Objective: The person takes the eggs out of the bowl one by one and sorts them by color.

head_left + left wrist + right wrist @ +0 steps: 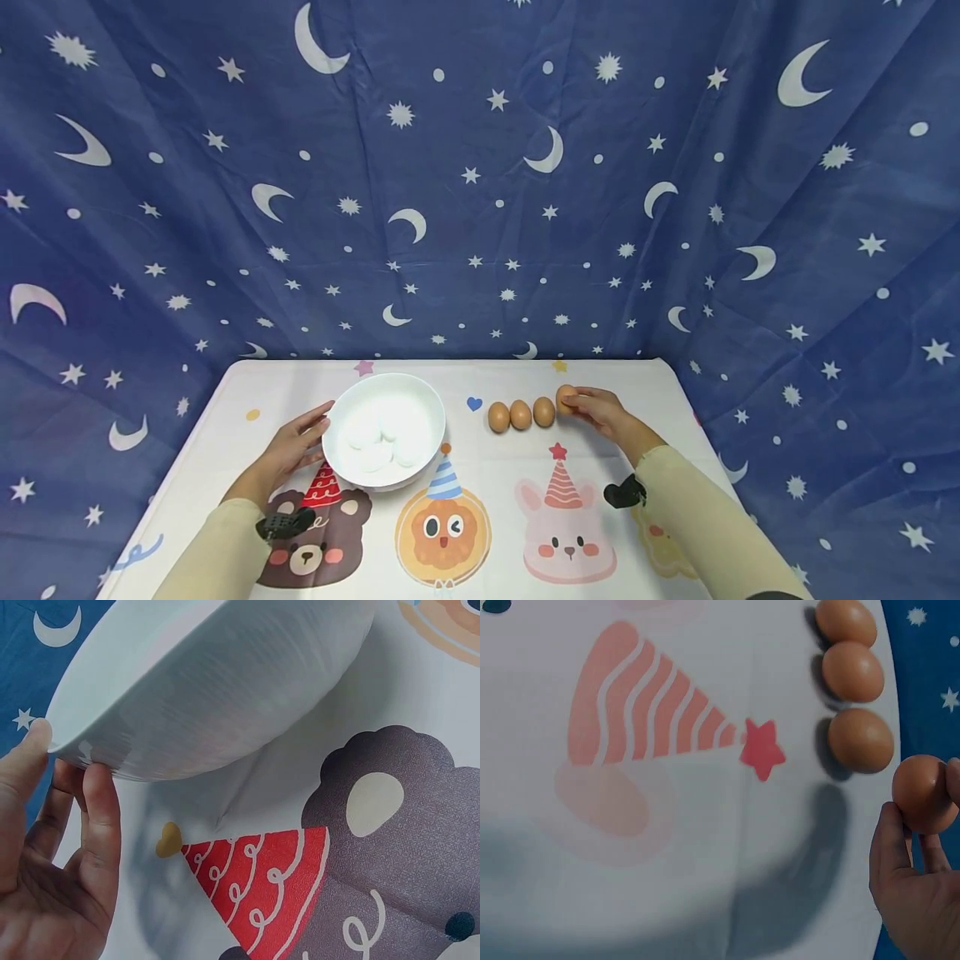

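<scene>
At the left of the table in the head view, a white bowl has several white, egg-like things lying in its bottom. My left hand grips the bowl's left edge. In the left wrist view its thumb lies at the rim and the fingers reach under the bowl's outer wall. Further right, my right hand holds a brown egg between thumb and fingers. That egg is just beyond the right end of a row of three brown eggs.
A white tablecloth printed with cartoon animals and party hats covers the table. Behind and beside it hangs a dark blue curtain with moons and stars. The table's back edge runs a little behind the bowl and the eggs.
</scene>
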{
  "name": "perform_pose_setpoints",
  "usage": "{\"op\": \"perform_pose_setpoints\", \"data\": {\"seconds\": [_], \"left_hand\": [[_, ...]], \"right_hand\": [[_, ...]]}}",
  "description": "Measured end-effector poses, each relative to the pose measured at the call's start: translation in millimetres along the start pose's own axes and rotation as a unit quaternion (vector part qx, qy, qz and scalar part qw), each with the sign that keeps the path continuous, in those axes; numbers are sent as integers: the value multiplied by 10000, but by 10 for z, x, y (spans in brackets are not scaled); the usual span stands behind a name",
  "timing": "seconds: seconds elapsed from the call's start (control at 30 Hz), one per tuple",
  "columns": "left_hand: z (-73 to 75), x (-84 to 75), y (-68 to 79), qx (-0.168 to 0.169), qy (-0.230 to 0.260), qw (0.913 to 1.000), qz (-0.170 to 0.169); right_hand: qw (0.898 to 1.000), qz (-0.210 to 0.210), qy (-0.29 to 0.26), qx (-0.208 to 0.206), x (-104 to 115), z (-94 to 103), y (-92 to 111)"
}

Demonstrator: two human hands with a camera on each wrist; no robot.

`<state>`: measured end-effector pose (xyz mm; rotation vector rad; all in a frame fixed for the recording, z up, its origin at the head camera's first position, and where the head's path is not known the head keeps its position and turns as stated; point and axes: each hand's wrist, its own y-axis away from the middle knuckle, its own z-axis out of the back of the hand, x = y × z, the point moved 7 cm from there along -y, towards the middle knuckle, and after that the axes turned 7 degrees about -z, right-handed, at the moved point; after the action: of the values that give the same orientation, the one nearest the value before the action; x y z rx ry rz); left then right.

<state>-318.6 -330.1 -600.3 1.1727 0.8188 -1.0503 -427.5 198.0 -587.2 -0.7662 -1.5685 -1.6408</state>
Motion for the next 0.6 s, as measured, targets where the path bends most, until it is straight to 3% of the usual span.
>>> {"op": "perform_pose_setpoints", "data": {"seconds": [0.27,0.6], "left_hand": [[14,5,-7,-18,-12,10000,6],[4,13,-10,-59,-41,10000,57]], "right_hand": [[9987,-322,124,-372,-189,119,-88],[9982,-288,322,-422,-246,102,-104]]}}
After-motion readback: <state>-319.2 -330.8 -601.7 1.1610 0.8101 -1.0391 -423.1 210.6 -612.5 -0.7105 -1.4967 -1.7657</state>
